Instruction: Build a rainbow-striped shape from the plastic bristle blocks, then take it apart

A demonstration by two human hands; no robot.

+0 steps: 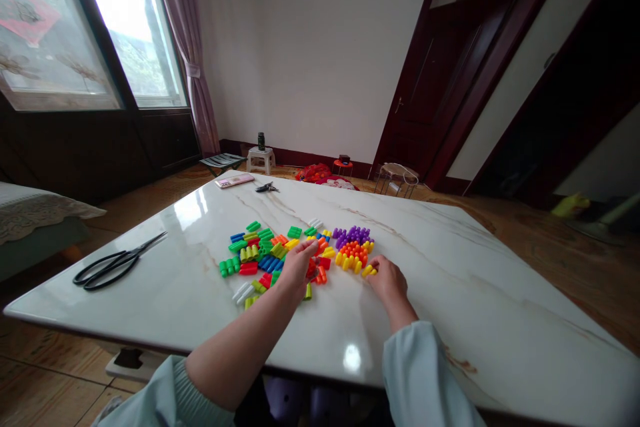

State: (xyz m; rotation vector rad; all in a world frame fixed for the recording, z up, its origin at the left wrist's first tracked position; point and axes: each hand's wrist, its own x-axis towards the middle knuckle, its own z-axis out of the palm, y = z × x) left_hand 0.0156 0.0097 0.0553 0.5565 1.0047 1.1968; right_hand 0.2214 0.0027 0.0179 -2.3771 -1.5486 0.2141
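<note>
A loose pile of coloured plastic building blocks (265, 264), shaped like joined tubes, lies mid-table. My left hand (298, 261) is over the pile's right side, fingers pinched together beside orange and red blocks. Whatever it may hold is hidden by the fingers. To the right, my right hand (389, 280) pinches a yellow block (369, 271) close to the tabletop. Just beyond that block sits a cluster sorted by colour: purple blocks (352, 236) at the back, orange blocks (353, 251) in the middle, yellow blocks (346, 261) in front.
Black-handled scissors (116, 265) lie on the left of the white marbled table (450, 293). Toward the far edge are a pink phone (235, 181) and a small dark cutting tool (267, 187). Stools (261, 160) stand on the floor behind.
</note>
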